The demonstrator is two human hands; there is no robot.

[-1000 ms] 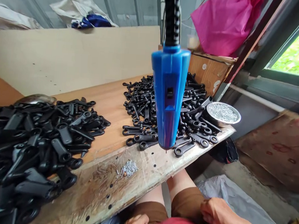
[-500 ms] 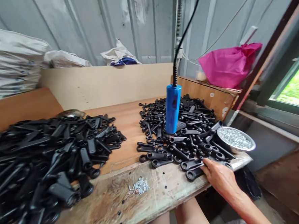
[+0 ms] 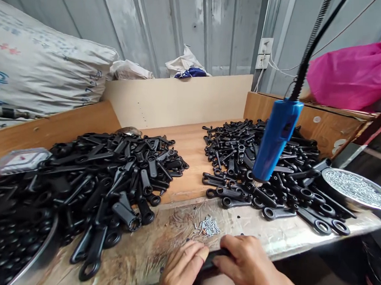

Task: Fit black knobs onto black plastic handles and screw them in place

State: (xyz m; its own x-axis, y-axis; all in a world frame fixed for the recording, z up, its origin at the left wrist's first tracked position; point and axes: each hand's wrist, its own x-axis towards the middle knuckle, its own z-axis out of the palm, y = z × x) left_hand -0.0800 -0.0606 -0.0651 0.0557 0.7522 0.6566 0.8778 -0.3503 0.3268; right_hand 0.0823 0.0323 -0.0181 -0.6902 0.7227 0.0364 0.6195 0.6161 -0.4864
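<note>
Low at the table's front edge, both hands meet at one black ring-ended lever (image 3: pixel 213 261), largely covered by fingers. My right hand (image 3: pixel 246 262) is closed round its right part, thumb and fingers pressing it. My left hand (image 3: pixel 184 264) is closed over the left end, fingers bent against it. Just beyond them lies a small heap of silver screws or pins (image 3: pixel 207 226). A blue electric screwdriver (image 3: pixel 276 141) hangs from a coiled cord, tilted, tip down over the right pile of black levers (image 3: pixel 229 192); neither hand touches it.
Another large pile of black levers (image 3: pixel 111 172) covers the left of the wooden table (image 3: pixel 187 144). A metal bowl of silver pins (image 3: pixel 357 189) stands at the right, a basin of black balls (image 3: pixel 10 243) at lower left. White sacks (image 3: pixel 53 56) and a pink bag (image 3: pixel 346 74) sit behind.
My right hand has left the right pile and come in toward the middle front with a black lever. My left hand has risen into view beside it. The camera view has swung left.
</note>
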